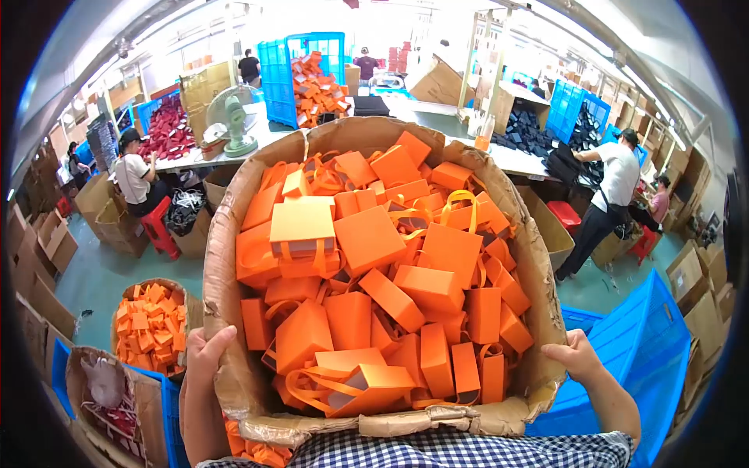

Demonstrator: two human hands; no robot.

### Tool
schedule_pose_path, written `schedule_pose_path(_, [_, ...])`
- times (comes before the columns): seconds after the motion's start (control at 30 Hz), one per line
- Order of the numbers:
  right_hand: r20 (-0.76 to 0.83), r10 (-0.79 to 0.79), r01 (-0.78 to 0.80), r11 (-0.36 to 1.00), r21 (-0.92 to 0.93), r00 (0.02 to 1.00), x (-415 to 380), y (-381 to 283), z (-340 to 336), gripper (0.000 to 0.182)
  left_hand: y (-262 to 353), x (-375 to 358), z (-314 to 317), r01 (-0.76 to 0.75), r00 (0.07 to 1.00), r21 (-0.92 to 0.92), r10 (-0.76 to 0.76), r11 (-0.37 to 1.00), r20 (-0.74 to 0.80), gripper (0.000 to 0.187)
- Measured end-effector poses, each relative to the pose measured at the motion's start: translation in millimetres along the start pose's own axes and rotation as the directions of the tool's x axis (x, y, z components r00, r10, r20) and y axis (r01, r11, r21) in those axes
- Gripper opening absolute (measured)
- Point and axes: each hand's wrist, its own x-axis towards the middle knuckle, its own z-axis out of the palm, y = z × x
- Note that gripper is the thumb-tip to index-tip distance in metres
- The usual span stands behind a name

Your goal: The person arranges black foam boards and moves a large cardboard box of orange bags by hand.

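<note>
A large worn cardboard box (437, 421) fills the middle of the view, close to my body. It is heaped with small orange gift boxes (370, 238), many with orange ribbon loops. My left hand (207, 352) grips the box's left side, its thumb over the edge. On the opposite side, my right hand (576, 356) clasps the right edge in the same way. Most fingers of both hands are hidden behind the cardboard.
A blue crate (640, 351) stands at right; a carton of orange boxes (148, 327) sits lower left. Ahead is a white worktable (437, 117) with a green fan (234, 125). Seated at left is one person (134, 175); another person (616, 175) stands at right.
</note>
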Motion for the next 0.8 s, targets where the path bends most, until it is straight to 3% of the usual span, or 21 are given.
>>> schedule_pose_path(0.07, [-0.008, -0.009, 0.009, 1.000, -0.013, 1.000, -1, -2, 4, 0.011, 1, 8, 2, 0.017, 1.000, -0.057, -0.018, 0.998, -0.024, 0.018])
schedule_pose_path(0.27, [-0.138, -0.060, 0.058, 0.998, -0.019, 0.989, -20, 15, 57, 0.010, -30, 62, -17, -0.007, 0.992, -0.094, 0.019, 0.996, 0.125, 0.019])
schedule_pose_path(0.47, [-0.366, -0.031, 0.050, 0.998, 0.044, 0.930, -15, 9, 116, 0.009, -57, 149, -22, -0.015, 0.964, -0.135, 0.050, 0.991, 0.259, 0.015])
schedule_pose_path(0.63, [-0.450, -0.069, 0.080, 0.997, 0.005, 0.891, 3, 45, 144, 0.011, -71, 242, -8, -0.124, 0.871, -0.019, 0.118, 0.992, 0.477, 0.024])
schedule_pose_path(0.7, [-0.467, -0.077, 0.072, 0.997, -0.029, 0.881, -3, 66, 145, 0.012, -71, 270, 3, -0.198, 0.820, -0.061, 0.199, 0.978, 0.536, 0.031])
schedule_pose_path(0.77, [-0.361, 0.057, -0.114, 0.984, -0.140, 0.931, -11, 86, 132, 0.053, -73, 306, 23, -0.237, 0.774, -0.116, 0.260, 0.965, 0.577, 0.035])
schedule_pose_path(0.8, [-0.317, 0.134, -0.204, 0.958, -0.201, 0.939, -8, 87, 118, 0.077, -69, 313, 37, -0.229, 0.763, -0.252, 0.334, 0.940, 0.553, 0.042])
